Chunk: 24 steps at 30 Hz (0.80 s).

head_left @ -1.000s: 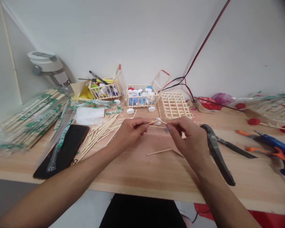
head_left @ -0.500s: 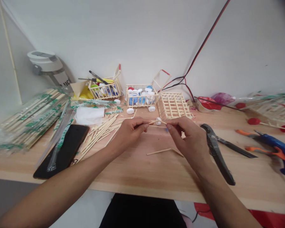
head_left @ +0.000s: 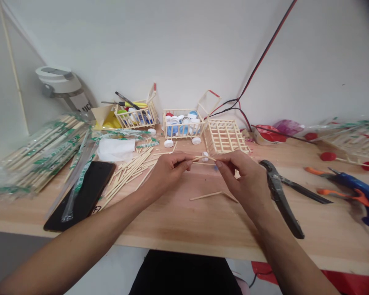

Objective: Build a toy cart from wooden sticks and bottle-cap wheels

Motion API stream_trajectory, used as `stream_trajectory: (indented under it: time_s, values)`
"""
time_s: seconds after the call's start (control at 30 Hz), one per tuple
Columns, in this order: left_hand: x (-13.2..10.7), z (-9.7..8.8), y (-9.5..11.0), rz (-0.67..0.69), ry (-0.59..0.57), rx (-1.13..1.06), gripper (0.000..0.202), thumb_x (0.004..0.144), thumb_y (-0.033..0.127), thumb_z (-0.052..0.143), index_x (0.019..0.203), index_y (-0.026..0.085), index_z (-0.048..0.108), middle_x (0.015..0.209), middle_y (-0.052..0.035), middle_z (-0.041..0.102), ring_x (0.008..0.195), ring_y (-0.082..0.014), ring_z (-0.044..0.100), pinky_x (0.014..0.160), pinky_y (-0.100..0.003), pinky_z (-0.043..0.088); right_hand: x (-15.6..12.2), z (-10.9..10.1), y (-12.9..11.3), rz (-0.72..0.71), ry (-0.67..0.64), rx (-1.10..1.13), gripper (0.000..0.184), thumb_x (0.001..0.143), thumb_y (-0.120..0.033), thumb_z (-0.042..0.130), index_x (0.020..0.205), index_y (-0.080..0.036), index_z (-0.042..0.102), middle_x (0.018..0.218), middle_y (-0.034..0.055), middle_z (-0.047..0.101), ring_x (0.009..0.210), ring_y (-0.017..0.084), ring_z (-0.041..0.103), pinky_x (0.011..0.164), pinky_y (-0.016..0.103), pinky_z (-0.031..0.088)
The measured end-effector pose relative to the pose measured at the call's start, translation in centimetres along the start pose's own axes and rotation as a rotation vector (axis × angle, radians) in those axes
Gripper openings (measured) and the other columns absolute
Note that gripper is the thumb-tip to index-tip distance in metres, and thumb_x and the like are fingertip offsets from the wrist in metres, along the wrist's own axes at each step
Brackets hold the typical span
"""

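Observation:
My left hand (head_left: 169,170) and my right hand (head_left: 238,172) pinch a small assembly of thin wooden sticks with a white bottle-cap wheel (head_left: 205,156) between them. Both hands hold it by the fingertips above the wooden tabletop (head_left: 178,221). A bent pair of joined sticks (head_left: 213,196) lies just below my right fingers. Black-handled cutting pliers (head_left: 278,192) lie to the right of my right hand, apart from it. A heap of cut sticks (head_left: 126,178) lies left of my left hand.
Behind my hands stand a stick cart filled with bottle caps (head_left: 183,125), a stick lattice frame (head_left: 224,137) and a smaller cart (head_left: 137,116). A black phone (head_left: 83,194) and wrapped stick bundles (head_left: 39,153) lie left. A blue glue gun (head_left: 353,192) lies right.

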<state>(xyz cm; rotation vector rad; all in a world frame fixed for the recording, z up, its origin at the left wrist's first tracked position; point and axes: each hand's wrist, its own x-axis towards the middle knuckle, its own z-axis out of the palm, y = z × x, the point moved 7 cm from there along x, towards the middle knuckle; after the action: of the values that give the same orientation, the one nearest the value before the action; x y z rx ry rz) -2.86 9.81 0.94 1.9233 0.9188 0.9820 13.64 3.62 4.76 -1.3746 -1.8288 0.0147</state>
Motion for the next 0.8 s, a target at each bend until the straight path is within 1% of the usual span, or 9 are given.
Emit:
stream_trajectory:
  time_s: [0.17, 0.3, 0.53, 0.8]
  values:
    - [-0.12, -0.01, 0.11, 0.007, 0.001, 0.024, 0.021, 0.088, 0.023, 0.054, 0.095, 0.017, 0.073, 0.071, 0.0006, 0.064, 0.068, -0.0114, 0.057, 0.066, -0.022, 0.041, -0.02, -0.03, 0.11, 0.000, -0.002, 0.007, 0.008, 0.089, -0.021, 0.055, 0.087, -0.020, 0.063, 0.072, -0.0006, 0.056, 0.062, 0.011, 0.048, 0.059, 0.026, 0.039]
    - [-0.15, 0.06, 0.02, 0.012, 0.010, 0.014, 0.019, 0.088, 0.021, 0.055, 0.091, 0.016, 0.073, 0.070, 0.0009, 0.064, 0.068, -0.0109, 0.057, 0.066, -0.022, 0.041, 0.00, -0.11, 0.03, -0.035, 0.004, 0.003, 0.006, 0.088, -0.018, 0.056, 0.086, -0.020, 0.062, 0.072, -0.0009, 0.056, 0.062, 0.011, 0.048, 0.058, 0.025, 0.039]
    - [-0.08, 0.19, -0.19, 0.016, 0.026, -0.017, 0.020, 0.087, 0.020, 0.055, 0.094, 0.016, 0.073, 0.071, 0.0005, 0.065, 0.070, -0.0116, 0.058, 0.069, -0.023, 0.042, -0.04, -0.23, -0.10, -0.050, -0.015, 0.002, 0.007, 0.088, -0.017, 0.056, 0.086, -0.021, 0.062, 0.072, -0.0006, 0.056, 0.063, 0.012, 0.049, 0.058, 0.025, 0.039]
    - [-0.22, 0.27, -0.12, 0.008, 0.016, -0.025, 0.019, 0.086, 0.019, 0.055, 0.092, 0.015, 0.073, 0.071, 0.0005, 0.065, 0.070, -0.0114, 0.058, 0.068, -0.023, 0.042, -0.01, -0.27, -0.39, -0.061, -0.013, -0.002, 0.007, 0.088, -0.018, 0.056, 0.084, -0.020, 0.061, 0.071, -0.0009, 0.055, 0.062, 0.012, 0.048, 0.058, 0.026, 0.038]
